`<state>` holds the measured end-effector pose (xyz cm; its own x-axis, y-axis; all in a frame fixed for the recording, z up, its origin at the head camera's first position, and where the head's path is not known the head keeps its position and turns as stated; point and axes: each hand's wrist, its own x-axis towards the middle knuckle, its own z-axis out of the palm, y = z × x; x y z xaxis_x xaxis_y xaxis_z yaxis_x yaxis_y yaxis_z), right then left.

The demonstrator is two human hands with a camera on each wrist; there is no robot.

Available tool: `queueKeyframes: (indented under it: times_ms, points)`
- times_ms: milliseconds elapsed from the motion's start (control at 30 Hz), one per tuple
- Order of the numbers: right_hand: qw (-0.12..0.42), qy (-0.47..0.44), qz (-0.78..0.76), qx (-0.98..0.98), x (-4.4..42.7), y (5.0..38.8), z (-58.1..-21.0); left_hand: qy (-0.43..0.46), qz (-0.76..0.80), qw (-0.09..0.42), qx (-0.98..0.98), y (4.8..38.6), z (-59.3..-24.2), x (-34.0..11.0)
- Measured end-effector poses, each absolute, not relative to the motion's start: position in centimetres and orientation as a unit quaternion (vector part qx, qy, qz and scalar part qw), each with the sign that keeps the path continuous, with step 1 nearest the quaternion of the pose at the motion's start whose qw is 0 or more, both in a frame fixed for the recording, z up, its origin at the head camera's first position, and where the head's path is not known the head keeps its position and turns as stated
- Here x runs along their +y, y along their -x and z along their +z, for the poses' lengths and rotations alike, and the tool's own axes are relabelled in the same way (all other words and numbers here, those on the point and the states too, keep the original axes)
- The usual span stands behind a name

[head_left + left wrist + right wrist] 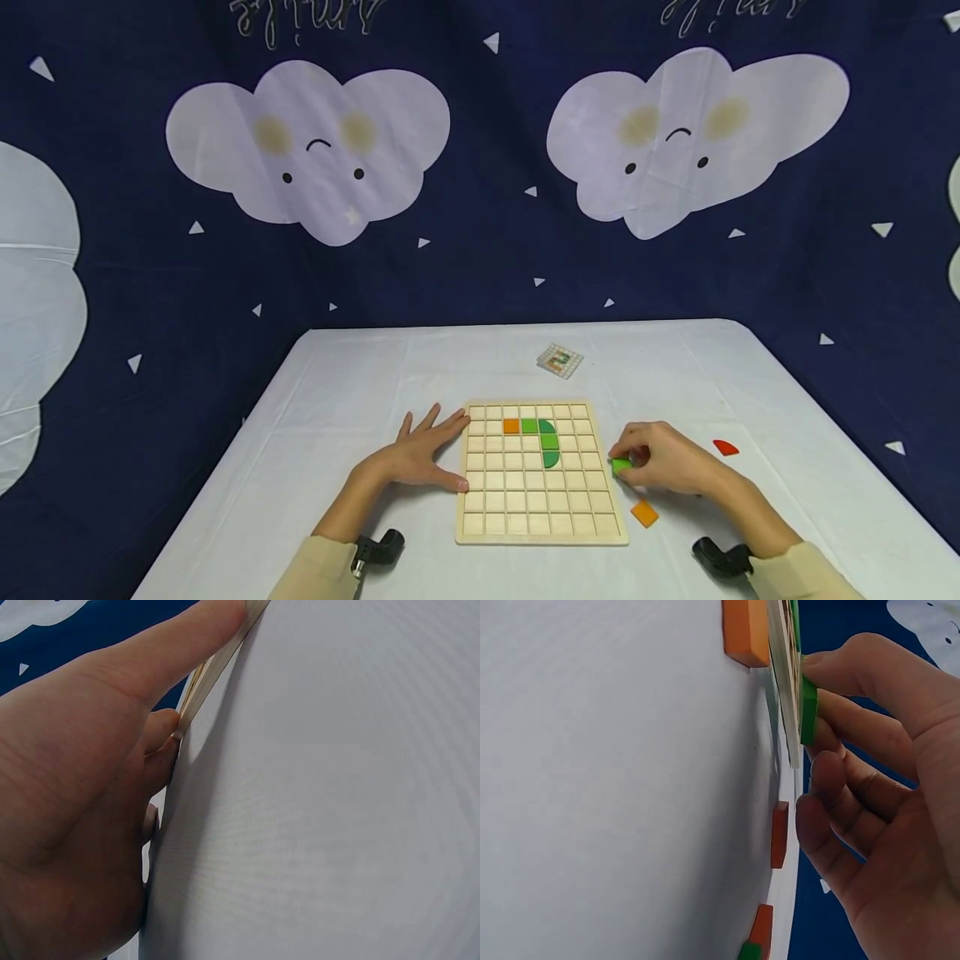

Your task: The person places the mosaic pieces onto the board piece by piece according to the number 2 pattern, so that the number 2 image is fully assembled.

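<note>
A pale wooden grid board [506,502] lies on the table, holding an orange square [511,426], light green squares [529,426] and dark green curved pieces [551,459] in its upper middle cells. Spread along the board's left edge, my left hand [414,454] touches it with fingertips and thumb; the left wrist view shows the thumb [187,641] against the side. My right hand [663,457] pinches a light green block [621,466] beside the board's right edge. In the right wrist view, thumb and finger hold that green block [808,712].
An orange square block [644,513] lies near the board's lower right corner. Farther right rests a red quarter-round piece [725,447]. Behind the board is a small pattern card [560,360]. More orange and green pieces [761,930] appear low in the right wrist view.
</note>
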<state>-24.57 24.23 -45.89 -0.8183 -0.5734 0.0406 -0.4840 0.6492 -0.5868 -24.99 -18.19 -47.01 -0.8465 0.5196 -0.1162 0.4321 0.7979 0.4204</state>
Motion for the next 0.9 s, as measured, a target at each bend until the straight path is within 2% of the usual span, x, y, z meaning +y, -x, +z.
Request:
queueKeyframes:
  times_ms: [900]
  points:
    - [0.034,0.307,-0.323,0.895,21.4,26.5,-45.5,-0.250,0.190,0.110,0.943,25.1,-47.1,-18.2]
